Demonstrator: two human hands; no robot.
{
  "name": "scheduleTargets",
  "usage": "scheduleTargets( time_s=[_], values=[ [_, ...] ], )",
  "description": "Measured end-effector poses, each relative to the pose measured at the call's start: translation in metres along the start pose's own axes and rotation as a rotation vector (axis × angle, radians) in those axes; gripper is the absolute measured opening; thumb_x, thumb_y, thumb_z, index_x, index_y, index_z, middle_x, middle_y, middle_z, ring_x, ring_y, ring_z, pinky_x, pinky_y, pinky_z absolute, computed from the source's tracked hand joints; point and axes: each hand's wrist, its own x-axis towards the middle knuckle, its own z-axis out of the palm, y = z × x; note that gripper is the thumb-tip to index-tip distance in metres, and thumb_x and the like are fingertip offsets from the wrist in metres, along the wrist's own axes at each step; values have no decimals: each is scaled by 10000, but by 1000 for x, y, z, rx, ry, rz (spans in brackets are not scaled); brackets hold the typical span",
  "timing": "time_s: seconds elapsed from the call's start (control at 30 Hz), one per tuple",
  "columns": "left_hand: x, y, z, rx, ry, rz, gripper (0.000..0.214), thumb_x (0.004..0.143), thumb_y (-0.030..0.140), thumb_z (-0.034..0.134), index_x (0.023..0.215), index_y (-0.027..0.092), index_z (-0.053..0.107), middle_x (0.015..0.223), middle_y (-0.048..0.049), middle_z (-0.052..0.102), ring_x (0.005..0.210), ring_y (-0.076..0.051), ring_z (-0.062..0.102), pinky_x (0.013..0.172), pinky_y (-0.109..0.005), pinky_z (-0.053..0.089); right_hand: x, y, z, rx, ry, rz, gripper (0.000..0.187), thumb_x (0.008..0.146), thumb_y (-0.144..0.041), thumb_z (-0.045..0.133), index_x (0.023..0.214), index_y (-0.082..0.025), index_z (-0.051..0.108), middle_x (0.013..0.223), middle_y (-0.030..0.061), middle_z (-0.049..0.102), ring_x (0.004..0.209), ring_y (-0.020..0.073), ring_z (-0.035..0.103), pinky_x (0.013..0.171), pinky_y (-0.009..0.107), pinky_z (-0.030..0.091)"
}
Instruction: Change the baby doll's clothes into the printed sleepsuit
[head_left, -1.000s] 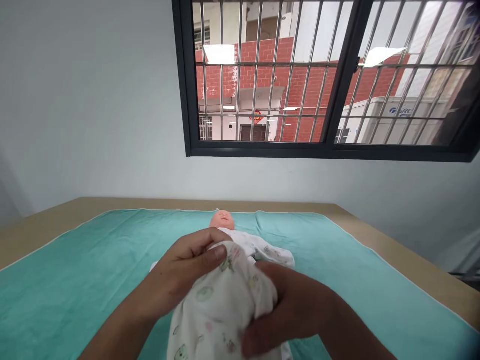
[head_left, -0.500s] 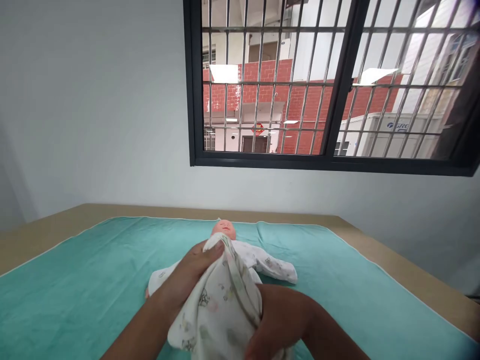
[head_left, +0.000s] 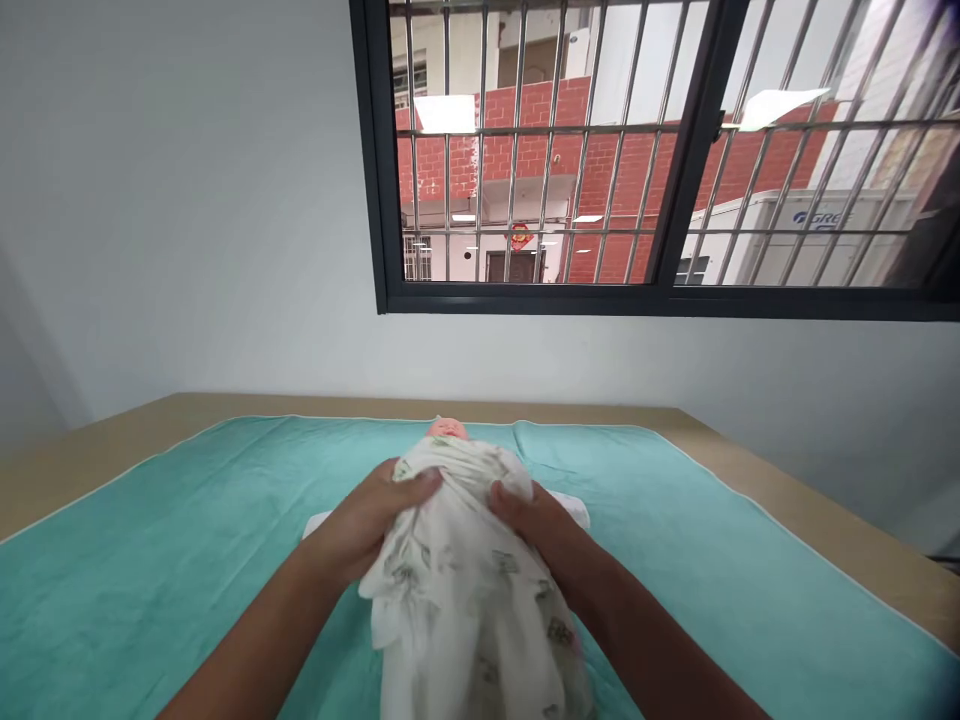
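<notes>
A white cloth [head_left: 465,580] with small printed figures is bunched between my two hands, and its lower part hangs toward me. My left hand [head_left: 386,515] grips its left edge, thumb on top. On the right edge, my right hand [head_left: 529,515] is closed with the thumb pressed into the folds. Behind the cloth lies a baby doll [head_left: 448,428]; only the top of its face shows. A white sleeve [head_left: 574,508] sticks out beyond my right hand, and a bit of white shows past my left wrist. The doll's body is hidden.
A teal sheet [head_left: 225,540] with a pale border covers most of the wooden table [head_left: 795,520]. Beyond the table's far edge rises a white wall [head_left: 225,250] with a dark-framed, barred window [head_left: 517,298].
My right hand has come up from low on the cloth to its upper right edge. The cloth has spread wider, covering the doll's chest and most of its right-side sleeve. The view has tilted down slightly.
</notes>
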Motion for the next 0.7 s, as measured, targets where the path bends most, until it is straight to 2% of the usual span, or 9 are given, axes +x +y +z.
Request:
scheduleTargets(
  time_s=[0.07,0.13,0.17,0.23,0.33,0.4,0.47,0.57,0.7],
  values=[
    [2,-6,3,-173,87,48,431,852,406,623,1198,149,612,947,-122,724,800,-238,691,784,-340,527,-2,1,0,-108,-144,102,591,686,-539,764,1140,-181,641,866,51,705,851,230,655,786,355,530],
    [1,-6,9,-214,109,21,484,852,427,620,1250,156,569,950,-126,721,783,-233,691,769,-335,528,-4,3,-3,-201,-287,239,667,546,-427,877,1127,-192,649,842,27,706,859,236,650,799,358,525],
    [-1,-3,13,-204,112,0,504,852,452,612,1257,157,562,949,-127,720,776,-232,689,756,-333,528,-5,4,-5,-227,-306,278,685,504,-367,904,1118,-196,654,846,22,707,874,238,646,809,357,522],
    [-5,4,17,-103,100,-13,512,845,490,607,1232,156,584,951,-119,718,777,-230,679,724,-316,522,-4,4,-9,-213,-213,229,614,549,-350,890,1098,-197,663,889,32,707,908,235,638,819,350,514],
    [-10,15,16,196,-27,-10,440,775,438,705,1120,168,665,944,-73,720,807,-212,652,688,-265,496,0,2,-9,-68,1,29,439,755,-462,739,1082,-179,665,948,74,701,894,226,644,777,345,515],
    [-11,17,13,347,-162,-57,408,686,354,791,1044,179,701,908,-40,720,824,-212,637,685,-254,488,3,-1,-5,36,60,-22,398,841,-481,643,1079,-162,658,949,94,699,855,220,653,756,348,518],
    [-9,15,11,375,-206,-111,383,649,315,815,991,177,715,874,-33,717,825,-222,637,697,-272,497,5,-2,1,99,82,-13,394,855,-482,624,1070,-154,654,929,95,699,826,215,657,754,351,519],
    [-4,5,12,172,-59,-59,347,738,344,747,1034,171,694,885,-59,716,807,-228,655,726,-315,514,5,-1,6,118,88,-28,426,830,-501,647,1100,-171,643,932,82,697,831,213,656,780,357,515],
    [2,-5,11,-210,240,10,374,794,413,681,1068,159,678,796,-69,715,725,-223,671,723,-332,527,4,5,0,-13,-104,68,629,621,-498,822,1131,-175,643,938,78,702,870,240,652,790,366,513]
  ],
)
